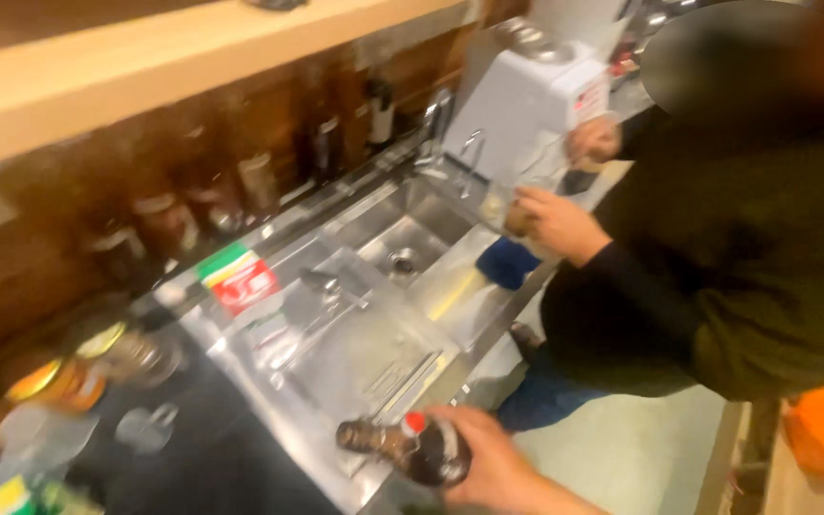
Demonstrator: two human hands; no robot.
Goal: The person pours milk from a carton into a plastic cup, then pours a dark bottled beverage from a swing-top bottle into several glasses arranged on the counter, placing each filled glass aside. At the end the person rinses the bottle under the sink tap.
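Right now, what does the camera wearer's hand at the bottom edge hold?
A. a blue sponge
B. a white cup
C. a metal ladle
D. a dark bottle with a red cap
D: the hand at the bottom edge wraps its fingers around a dark bottle with a red cap, lying sideways over the steel counter.

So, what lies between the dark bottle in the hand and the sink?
In the head view, the steel counter lies between the bottle and the sink.
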